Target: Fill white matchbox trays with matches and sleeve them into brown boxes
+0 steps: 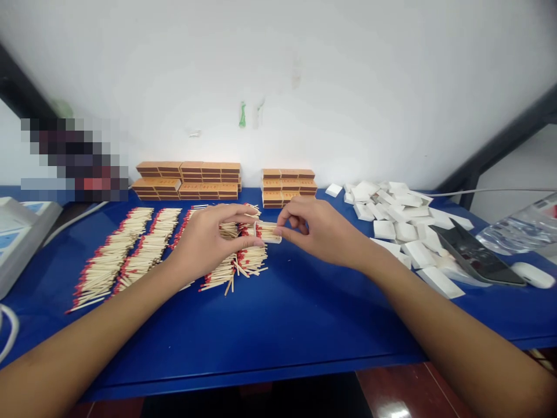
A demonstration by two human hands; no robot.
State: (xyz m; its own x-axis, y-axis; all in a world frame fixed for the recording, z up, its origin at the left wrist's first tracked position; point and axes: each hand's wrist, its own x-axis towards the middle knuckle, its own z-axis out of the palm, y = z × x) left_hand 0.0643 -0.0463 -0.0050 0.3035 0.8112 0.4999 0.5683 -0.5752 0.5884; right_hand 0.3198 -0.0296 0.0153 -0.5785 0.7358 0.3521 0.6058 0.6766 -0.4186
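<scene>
My left hand (209,235) and my right hand (315,229) meet above the blue table (282,325), both pinching a small white matchbox tray (268,231) filled with red-tipped matches. Left thumb and fingers grip its left end; the right fingertips pinch its right end. Below and left of the hands lie rows of loose matches (130,252) with red heads, and a messier heap (237,264) directly under the tray.
Stacks of brown matchbox sleeves (189,180) and a second stack (287,186) line the wall. A pile of white empty trays (400,217) lies right, beside a dark phone (474,252), a white mouse (533,274) and a plastic bag (522,229). A grey device (20,232) sits far left.
</scene>
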